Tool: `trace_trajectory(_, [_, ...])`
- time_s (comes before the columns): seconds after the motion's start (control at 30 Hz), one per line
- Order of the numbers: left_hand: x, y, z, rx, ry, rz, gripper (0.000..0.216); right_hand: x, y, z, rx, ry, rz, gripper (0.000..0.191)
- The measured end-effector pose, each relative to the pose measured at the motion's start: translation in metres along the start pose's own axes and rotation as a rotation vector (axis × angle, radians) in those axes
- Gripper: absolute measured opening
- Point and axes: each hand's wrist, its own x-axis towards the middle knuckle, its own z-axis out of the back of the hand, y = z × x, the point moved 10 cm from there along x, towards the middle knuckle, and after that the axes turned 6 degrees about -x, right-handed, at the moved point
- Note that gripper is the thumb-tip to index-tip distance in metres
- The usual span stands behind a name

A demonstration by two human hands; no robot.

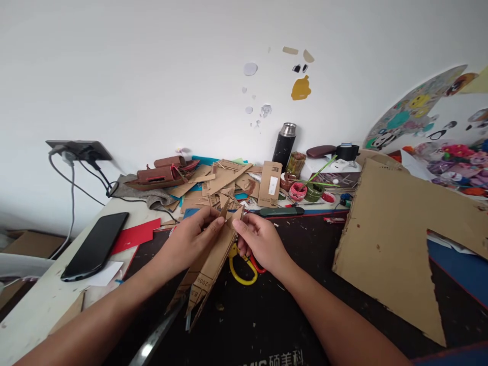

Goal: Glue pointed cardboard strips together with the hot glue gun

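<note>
A long, narrow folded cardboard piece (pixel 215 256) with pointed ends is held over the black mat (pixel 247 325), its near end tilted down toward me. My left hand (pixel 196 236) pinches its far left wall between thumb and fingers. On the far right edge, my right hand (pixel 263 240) grips the same piece, thumb on top and fingers curled beneath. Scissors with a yellow and red handle (pixel 238 278) lie just under my right hand; their blades are hidden. A shiny metal strip (pixel 152 338), perhaps a ruler, lies below the cardboard's near end.
A big cut cardboard sheet (pixel 385 244) lies right. Behind are cardboard scraps (pixel 224 178), a green utility knife (pixel 282 211), paint jars (pixel 298 191) and a black flask (pixel 285 145). At left are a phone (pixel 97 244), red paper (pixel 137 236) and a brown model boat (pixel 160 178).
</note>
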Motion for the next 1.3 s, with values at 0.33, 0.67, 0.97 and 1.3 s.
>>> trace_trajectory(0.33, [-0.001,0.003,0.004,0.069,-0.054,0.01,0.031,0.0,0.004,-0.002,0.11,0.029,0.031,0.051])
trace_trajectory(0.67, [-0.005,-0.007,0.001,0.12,-0.081,-0.041,0.028,0.001,0.008,0.001,0.155,0.039,0.032,0.047])
trace_trajectory(0.97, [-0.007,-0.012,0.007,0.108,-0.135,-0.055,0.023,0.0,0.007,0.0,0.171,0.047,0.009,0.045])
trace_trajectory(1.3, [-0.007,-0.015,0.012,0.253,-0.21,-0.103,0.019,0.0,-0.001,-0.007,0.175,0.067,-0.017,0.047])
